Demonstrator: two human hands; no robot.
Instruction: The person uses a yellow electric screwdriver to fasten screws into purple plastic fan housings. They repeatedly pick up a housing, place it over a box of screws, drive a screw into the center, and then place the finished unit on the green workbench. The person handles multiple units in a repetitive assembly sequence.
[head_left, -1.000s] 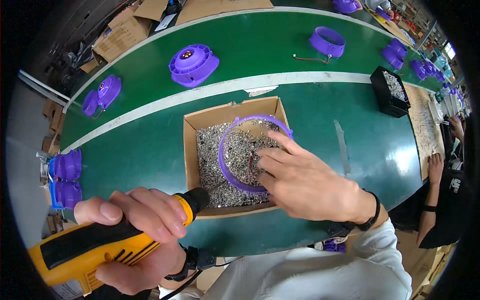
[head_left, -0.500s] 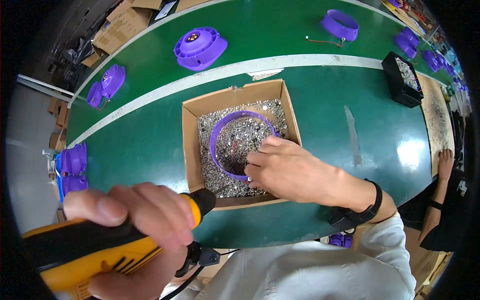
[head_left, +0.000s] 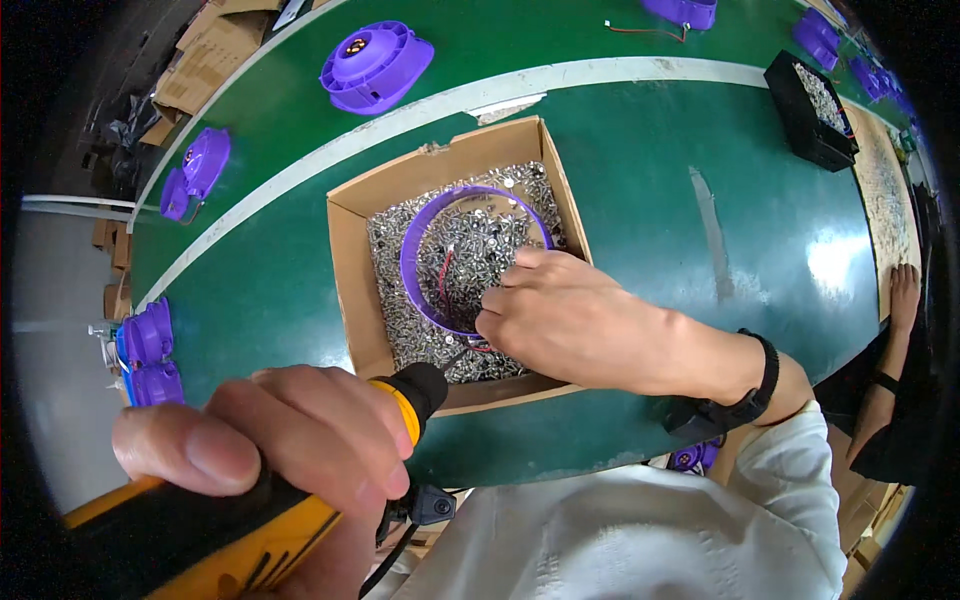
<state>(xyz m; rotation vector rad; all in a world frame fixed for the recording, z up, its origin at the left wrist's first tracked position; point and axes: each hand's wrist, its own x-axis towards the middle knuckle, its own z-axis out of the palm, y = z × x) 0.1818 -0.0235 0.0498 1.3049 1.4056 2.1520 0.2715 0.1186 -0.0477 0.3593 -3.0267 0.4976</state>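
Note:
My left hand (head_left: 290, 440) is wrapped round a yellow and black power screwdriver (head_left: 250, 525). Its black nose (head_left: 422, 386) points at the near side of an open cardboard box (head_left: 358, 285), and the thin bit reaches in over the near rim. Loose small metal screws (head_left: 400, 345) cover the box's bottom. A purple plastic ring (head_left: 412, 262) sits in the box among them, with a short red wire (head_left: 446, 275) showing inside it. My right hand (head_left: 560, 320) is closed on the ring's near right side, its fingertips partly hidden. Whether the bit touches the ring cannot be made out.
Purple round housings (head_left: 375, 68) stand on the far green strip, past a white divider (head_left: 620, 70). More purple parts (head_left: 150, 350) are stacked at the left edge. A black bin (head_left: 815, 115) of small parts is far right. Another person's hand (head_left: 904, 295) rests at the right edge.
The view has shifted, so the box and table appear higher and farther left. My right hand still grips the ring, and the screwdriver's nose appears closer to the ring's near edge.

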